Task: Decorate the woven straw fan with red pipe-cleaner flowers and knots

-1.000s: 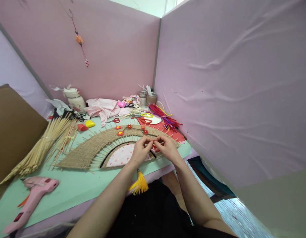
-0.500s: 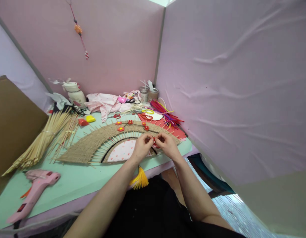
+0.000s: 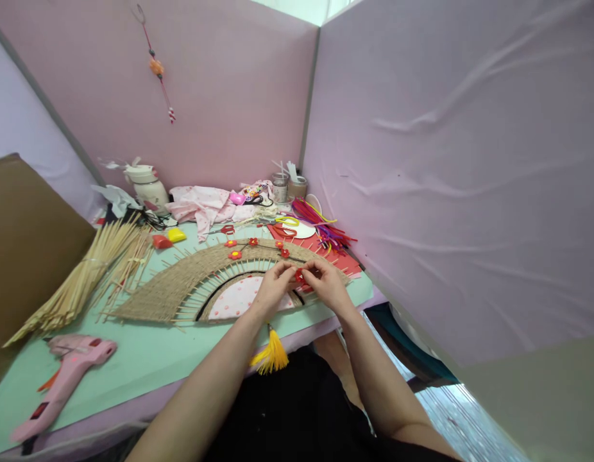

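Observation:
A small red flower (image 3: pixel 300 276) is pinched between my left hand (image 3: pixel 275 287) and my right hand (image 3: pixel 326 286), above the right part of a fan. The fan (image 3: pixel 155 296) is woven from brown cord over thin sticks, with a white dotted half-round piece (image 3: pixel 234 297) at its centre. Several red flowers, such as one with a yellow middle (image 3: pixel 235 255), lie on its upper band along a dark stem. From the fan's lower edge a yellow tassel (image 3: pixel 272 353) hangs over the table edge.
A pink glue gun (image 3: pixel 66 382) lies at the front left, near a bundle of sticks (image 3: pixel 80 276). Behind the fan are red and yellow clay packs (image 3: pixel 176 235), red scissors (image 3: pixel 227 230), pink cloth (image 3: pixel 201 204), a white bottle (image 3: pixel 147 186) and coloured pipe cleaners (image 3: pixel 321 221).
The view has tilted slightly, so the table items appear a little lower. Between my fingertips the red flower shows more fully, with my left fingertips slightly shifted.

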Action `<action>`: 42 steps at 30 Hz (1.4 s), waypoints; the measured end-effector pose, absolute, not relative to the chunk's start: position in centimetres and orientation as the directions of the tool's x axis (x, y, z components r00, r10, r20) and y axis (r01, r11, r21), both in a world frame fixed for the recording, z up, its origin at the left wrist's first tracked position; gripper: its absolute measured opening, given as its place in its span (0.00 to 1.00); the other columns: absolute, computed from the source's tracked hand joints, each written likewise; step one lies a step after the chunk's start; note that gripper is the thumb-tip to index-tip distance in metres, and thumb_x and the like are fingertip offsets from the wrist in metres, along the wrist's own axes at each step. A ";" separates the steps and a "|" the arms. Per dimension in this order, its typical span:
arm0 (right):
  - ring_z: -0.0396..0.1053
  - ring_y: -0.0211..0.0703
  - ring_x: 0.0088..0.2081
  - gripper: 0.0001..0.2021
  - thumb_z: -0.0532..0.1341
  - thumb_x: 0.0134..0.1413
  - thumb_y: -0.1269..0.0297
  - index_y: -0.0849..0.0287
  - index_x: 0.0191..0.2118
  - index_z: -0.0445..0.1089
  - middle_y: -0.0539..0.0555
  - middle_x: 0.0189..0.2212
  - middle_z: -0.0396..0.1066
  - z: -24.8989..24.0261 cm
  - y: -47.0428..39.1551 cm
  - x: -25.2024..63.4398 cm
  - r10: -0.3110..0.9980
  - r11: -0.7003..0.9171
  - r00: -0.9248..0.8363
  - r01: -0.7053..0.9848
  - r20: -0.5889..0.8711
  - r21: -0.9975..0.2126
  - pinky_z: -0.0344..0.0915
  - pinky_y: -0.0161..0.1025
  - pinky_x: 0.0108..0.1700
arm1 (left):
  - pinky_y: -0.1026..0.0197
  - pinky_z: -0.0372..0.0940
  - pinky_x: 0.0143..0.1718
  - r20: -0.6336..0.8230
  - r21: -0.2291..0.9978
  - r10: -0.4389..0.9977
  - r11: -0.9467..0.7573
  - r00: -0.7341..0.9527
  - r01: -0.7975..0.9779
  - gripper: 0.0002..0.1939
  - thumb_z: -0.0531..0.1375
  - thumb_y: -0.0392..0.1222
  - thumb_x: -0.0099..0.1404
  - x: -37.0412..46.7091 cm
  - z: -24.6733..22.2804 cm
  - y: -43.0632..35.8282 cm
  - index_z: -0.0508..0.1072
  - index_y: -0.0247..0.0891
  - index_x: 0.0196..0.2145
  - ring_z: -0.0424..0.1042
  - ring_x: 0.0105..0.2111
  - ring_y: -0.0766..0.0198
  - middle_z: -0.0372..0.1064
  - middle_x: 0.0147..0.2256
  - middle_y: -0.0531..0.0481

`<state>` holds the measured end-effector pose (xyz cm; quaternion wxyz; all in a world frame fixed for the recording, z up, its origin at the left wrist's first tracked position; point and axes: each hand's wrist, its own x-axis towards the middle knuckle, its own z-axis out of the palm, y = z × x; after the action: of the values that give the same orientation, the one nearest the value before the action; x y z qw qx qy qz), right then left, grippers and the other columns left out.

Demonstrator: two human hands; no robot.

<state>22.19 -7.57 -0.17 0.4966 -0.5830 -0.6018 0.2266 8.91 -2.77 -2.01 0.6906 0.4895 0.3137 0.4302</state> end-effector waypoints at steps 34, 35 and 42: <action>0.67 0.44 0.35 0.08 0.52 0.59 0.67 0.57 0.33 0.68 0.55 0.32 0.70 -0.7 -8.1 22.4 0.833 0.420 -0.074 0.730 0.548 -0.539 0.62 0.40 0.38 | 0.60 0.67 0.36 -0.110 0.901 0.868 0.292 0.484 -0.320 0.14 0.70 0.43 0.41 8.6 -1.5 -2.7 0.75 0.34 0.25 0.70 0.28 0.66 0.73 0.27 0.51; 0.67 0.44 0.36 0.08 0.52 0.59 0.68 0.57 0.34 0.68 0.55 0.32 0.70 -0.8 -8.0 22.4 0.831 0.422 -0.075 0.730 0.551 -0.537 0.62 0.40 0.39 | 0.60 0.67 0.36 -0.108 0.905 0.870 0.287 0.481 -0.316 0.14 0.70 0.43 0.41 8.6 -1.6 -2.7 0.75 0.34 0.25 0.70 0.28 0.66 0.73 0.27 0.51; 0.67 0.44 0.35 0.07 0.54 0.57 0.68 0.58 0.32 0.69 0.55 0.31 0.71 -0.8 -8.1 22.3 0.844 0.399 -0.050 0.723 0.533 -0.564 0.62 0.39 0.39 | 0.61 0.67 0.34 -0.102 0.922 0.871 0.263 0.480 -0.282 0.12 0.69 0.42 0.44 8.7 -1.9 -2.6 0.74 0.34 0.26 0.70 0.27 0.66 0.73 0.27 0.51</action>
<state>22.28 -8.09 -0.77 0.4239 -0.5435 -0.7210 0.0716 8.73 -2.65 -1.89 0.7274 0.4594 0.3204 0.3965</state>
